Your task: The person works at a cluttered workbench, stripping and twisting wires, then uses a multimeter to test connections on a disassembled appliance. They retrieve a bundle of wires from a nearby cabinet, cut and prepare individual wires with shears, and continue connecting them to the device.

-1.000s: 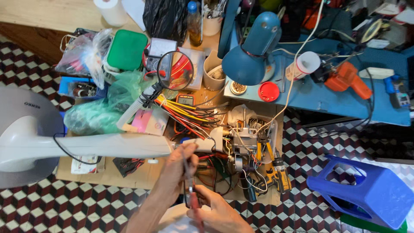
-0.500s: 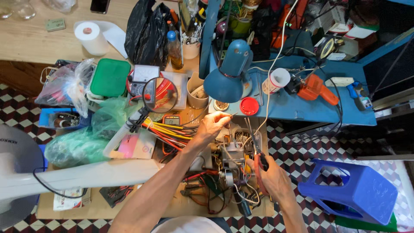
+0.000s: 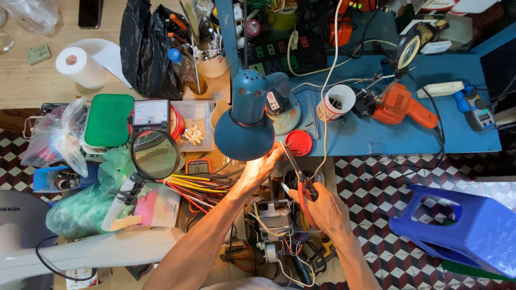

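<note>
- The pliers (image 3: 299, 171) sat in the right hand (image 3: 321, 207), red handles in the palm, thin tips slanting up toward the lamp (image 3: 246, 124). They were over the small motor (image 3: 274, 213) and its tangle of wires on the crowded bench (image 3: 32, 86).
- The right hand was clamped round the handles; the tips looked nearly together, though I could not tell whether they pinched anything.
- The left hand (image 3: 262, 166) reached up under the lamp shade, fingers curled in the glow. I could not tell whether it held something small or only touched the rim.
- What could go wrong, to my eye: the shade hung just above those fingers, so a hot bulb could burn them; the pointed tips were near the left hand, and a slip could jab it.
- Loose wires by the motor could snag on either wrist and drag parts off the bench.
- Around them stood a magnifier (image 3: 155, 154), a meter (image 3: 150, 113), a green box (image 3: 108, 120), a red lid (image 3: 298, 143), an orange tool (image 3: 400, 109) and a blue stool (image 3: 467, 228).
</note>
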{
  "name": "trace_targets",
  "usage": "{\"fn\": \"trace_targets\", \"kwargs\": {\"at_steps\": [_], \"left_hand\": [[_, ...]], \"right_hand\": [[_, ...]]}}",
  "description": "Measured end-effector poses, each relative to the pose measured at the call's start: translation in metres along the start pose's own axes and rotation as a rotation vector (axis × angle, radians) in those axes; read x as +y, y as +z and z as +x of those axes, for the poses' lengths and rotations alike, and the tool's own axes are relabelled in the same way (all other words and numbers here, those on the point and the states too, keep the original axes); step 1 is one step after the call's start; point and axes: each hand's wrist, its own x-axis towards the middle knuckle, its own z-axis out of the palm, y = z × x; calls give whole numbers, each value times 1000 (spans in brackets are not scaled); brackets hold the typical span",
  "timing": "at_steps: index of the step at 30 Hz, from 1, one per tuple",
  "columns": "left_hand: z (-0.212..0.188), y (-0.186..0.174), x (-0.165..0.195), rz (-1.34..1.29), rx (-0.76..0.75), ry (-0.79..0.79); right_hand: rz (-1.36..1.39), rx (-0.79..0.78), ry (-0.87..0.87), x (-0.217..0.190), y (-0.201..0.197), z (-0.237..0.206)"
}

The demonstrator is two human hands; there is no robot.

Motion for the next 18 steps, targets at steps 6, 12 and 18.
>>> {"fn": "trace_targets", "kwargs": {"at_steps": [6,12,18], "left_hand": [[4,5,16,20,42,103],[-4,2,29,75,-20,111],[-4,6,27,17,-13,28]], "right_hand": [[-39,9,0,-2,-2,3],[-115,27,-15,-4,-11,-1],[-163,50,11,-7,-13,-4]]}}
